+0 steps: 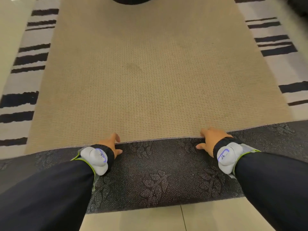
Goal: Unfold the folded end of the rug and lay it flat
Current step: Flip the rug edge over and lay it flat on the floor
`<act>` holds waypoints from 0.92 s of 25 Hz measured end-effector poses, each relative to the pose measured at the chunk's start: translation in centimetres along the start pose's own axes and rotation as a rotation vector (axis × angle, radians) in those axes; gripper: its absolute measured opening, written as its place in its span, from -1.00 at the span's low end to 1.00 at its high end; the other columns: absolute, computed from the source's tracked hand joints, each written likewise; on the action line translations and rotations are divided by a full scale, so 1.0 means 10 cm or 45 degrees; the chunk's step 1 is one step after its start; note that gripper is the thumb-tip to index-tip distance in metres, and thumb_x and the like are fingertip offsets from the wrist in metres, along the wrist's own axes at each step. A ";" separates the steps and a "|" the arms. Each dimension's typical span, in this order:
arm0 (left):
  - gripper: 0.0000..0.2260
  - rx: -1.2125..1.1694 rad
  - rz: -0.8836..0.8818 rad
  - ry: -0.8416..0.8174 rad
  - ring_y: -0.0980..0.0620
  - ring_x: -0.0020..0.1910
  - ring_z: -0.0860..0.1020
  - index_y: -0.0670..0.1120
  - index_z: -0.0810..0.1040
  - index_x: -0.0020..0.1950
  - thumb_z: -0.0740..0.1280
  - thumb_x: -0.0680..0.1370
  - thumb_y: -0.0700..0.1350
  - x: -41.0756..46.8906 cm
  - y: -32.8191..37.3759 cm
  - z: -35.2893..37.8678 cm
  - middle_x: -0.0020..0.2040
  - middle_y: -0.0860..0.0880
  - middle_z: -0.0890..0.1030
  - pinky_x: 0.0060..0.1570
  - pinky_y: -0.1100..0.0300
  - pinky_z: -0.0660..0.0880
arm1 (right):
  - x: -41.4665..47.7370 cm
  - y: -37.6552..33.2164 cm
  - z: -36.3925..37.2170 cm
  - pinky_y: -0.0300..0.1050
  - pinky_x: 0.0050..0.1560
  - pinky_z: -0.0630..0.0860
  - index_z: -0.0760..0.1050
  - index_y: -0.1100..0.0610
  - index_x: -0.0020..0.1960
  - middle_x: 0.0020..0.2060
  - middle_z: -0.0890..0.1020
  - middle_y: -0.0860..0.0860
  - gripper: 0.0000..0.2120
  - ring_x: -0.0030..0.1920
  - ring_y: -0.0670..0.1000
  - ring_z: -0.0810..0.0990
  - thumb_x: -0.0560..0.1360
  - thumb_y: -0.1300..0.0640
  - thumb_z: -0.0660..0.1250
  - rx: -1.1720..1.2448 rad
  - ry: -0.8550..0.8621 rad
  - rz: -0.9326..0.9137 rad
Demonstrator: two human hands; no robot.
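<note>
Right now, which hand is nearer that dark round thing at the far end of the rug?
Left, but only slightly. The left hand is below and a little left of the dark round object; the right hand sits farther off to its right.

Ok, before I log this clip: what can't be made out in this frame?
Head view only:
- Dark round object at the top: cut off by the frame edge, so what it is can't be told.
- Left hand and right hand at the hem of the rug: fingertips hidden, so each grip is unclear.
- Patterned face under the folded end: covered by the beige backing.
- Top right corner: blurred.
</note>
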State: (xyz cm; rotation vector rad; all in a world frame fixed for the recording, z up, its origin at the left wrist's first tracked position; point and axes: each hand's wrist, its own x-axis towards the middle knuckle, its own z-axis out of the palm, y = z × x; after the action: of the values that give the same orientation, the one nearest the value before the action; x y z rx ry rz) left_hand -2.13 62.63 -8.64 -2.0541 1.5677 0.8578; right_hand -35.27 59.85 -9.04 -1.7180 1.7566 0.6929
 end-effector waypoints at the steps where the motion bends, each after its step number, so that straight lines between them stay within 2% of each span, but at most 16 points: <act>1: -0.61 0.037 0.006 -0.039 -0.10 -0.13 0.54 -0.14 0.37 0.33 0.30 0.55 -0.04 -0.08 -0.02 0.06 -0.02 -0.14 0.61 -0.15 0.19 0.40 | -0.09 0.00 0.06 0.01 0.09 0.49 0.42 0.10 0.25 0.14 0.56 0.10 -0.53 0.14 0.17 0.55 0.45 -0.14 0.34 0.013 -0.012 0.019; 3: -0.59 0.047 -0.006 -0.086 -0.15 0.16 0.56 -0.15 0.41 0.37 0.26 0.57 -0.02 -0.25 -0.05 0.14 0.24 -0.18 0.57 0.11 0.15 0.43 | -0.30 0.02 0.17 -0.01 0.04 0.46 0.42 0.10 0.22 0.10 0.60 0.12 -0.57 0.12 0.18 0.56 0.47 -0.12 0.33 0.026 -0.027 0.034; 6: -0.59 0.020 -0.036 -0.179 -0.17 0.20 0.56 -0.19 0.47 0.32 0.23 0.58 0.04 -0.66 -0.12 0.25 0.25 -0.20 0.58 0.15 0.15 0.42 | -0.73 0.09 0.28 -0.05 -0.01 0.45 0.41 0.13 0.24 0.10 0.61 0.15 -0.57 0.12 0.18 0.57 0.48 -0.09 0.33 0.045 -0.115 0.046; 9: -0.60 0.083 -0.027 -0.239 -0.16 0.12 0.59 -0.21 0.54 0.12 0.22 0.56 0.12 -0.98 -0.15 0.36 0.08 -0.21 0.64 0.06 0.14 0.46 | -1.08 0.11 0.41 -0.11 -0.11 0.40 0.44 0.18 0.21 0.06 0.62 0.16 -0.57 0.08 0.18 0.58 0.48 -0.08 0.34 0.082 -0.141 0.090; 12: -0.58 0.091 -0.055 -0.275 -0.14 0.02 0.59 -0.14 0.47 -0.19 0.18 0.53 0.21 -1.27 -0.17 0.42 -0.09 -0.16 0.60 -0.02 0.14 0.43 | -1.46 0.14 0.49 -0.13 -0.14 0.38 0.46 0.17 0.14 -0.01 0.62 0.16 -0.58 0.05 0.19 0.59 0.44 -0.09 0.39 0.179 -0.104 0.191; 14: -0.46 0.083 -0.092 -0.325 -0.13 -0.08 0.54 -0.14 0.47 -0.31 0.05 0.54 0.28 -1.55 -0.18 0.49 -0.22 -0.13 0.56 -0.05 0.15 0.38 | -1.76 0.20 0.60 -0.14 -0.15 0.38 0.47 0.15 0.10 -0.11 0.56 0.12 -0.58 0.01 0.18 0.58 0.41 -0.11 0.41 0.216 -0.091 0.244; 16: -0.38 0.096 -0.151 -0.382 -0.10 -0.22 0.48 -0.13 0.38 -0.42 -0.10 0.55 0.30 -1.77 -0.16 0.57 -0.39 -0.07 0.44 -0.08 0.16 0.34 | -2.03 0.23 0.73 -0.13 -0.16 0.38 0.45 0.13 0.01 -0.16 0.54 0.08 -0.61 -0.10 0.16 0.53 0.40 -0.14 0.39 0.226 -0.134 0.240; 18: -0.40 0.091 -0.216 -0.420 -0.06 -0.28 0.45 -0.12 0.33 -0.42 -0.13 0.57 0.28 -1.87 -0.19 0.68 -0.39 -0.06 0.42 -0.08 0.16 0.35 | -2.17 0.23 0.85 -0.13 -0.18 0.36 0.39 0.13 -0.10 -0.23 0.53 0.07 -0.64 -0.17 0.13 0.47 0.41 -0.16 0.36 0.262 -0.175 0.217; 19: -0.41 0.068 -0.254 -0.427 -0.07 -0.24 0.47 -0.14 0.36 -0.39 -0.11 0.57 0.26 -1.93 -0.21 0.75 -0.34 -0.08 0.47 -0.03 0.14 0.37 | -2.24 0.23 0.88 -0.13 -0.20 0.35 0.38 0.14 -0.14 -0.27 0.51 0.06 -0.65 -0.19 0.12 0.46 0.43 -0.15 0.34 0.281 -0.190 0.205; 21: -0.43 0.035 -0.309 -0.404 -0.12 -0.06 0.54 -0.18 0.48 -0.22 -0.07 0.58 0.24 -2.13 -0.22 0.94 -0.14 -0.14 0.55 0.11 0.10 0.40 | -2.39 0.25 0.98 -0.15 -0.28 0.32 0.39 0.14 -0.21 -0.32 0.49 0.05 -0.69 -0.25 0.10 0.46 0.47 -0.12 0.30 0.348 -0.207 0.184; 23: -0.41 0.016 -0.356 -0.336 -0.18 0.12 0.56 -0.23 0.57 0.05 -0.06 0.60 0.20 -2.31 -0.23 1.16 0.06 -0.24 0.60 0.17 0.10 0.40 | -2.52 0.33 1.15 -0.17 -0.28 0.31 0.46 0.14 -0.13 -0.28 0.50 0.05 -0.71 -0.24 0.09 0.45 0.51 -0.10 0.23 0.374 -0.214 0.175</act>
State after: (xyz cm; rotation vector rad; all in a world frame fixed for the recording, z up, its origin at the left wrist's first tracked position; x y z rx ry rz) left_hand -6.59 87.15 -1.21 -1.9945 1.1143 0.9620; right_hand -37.92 85.76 0.94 -1.3162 1.7707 0.5849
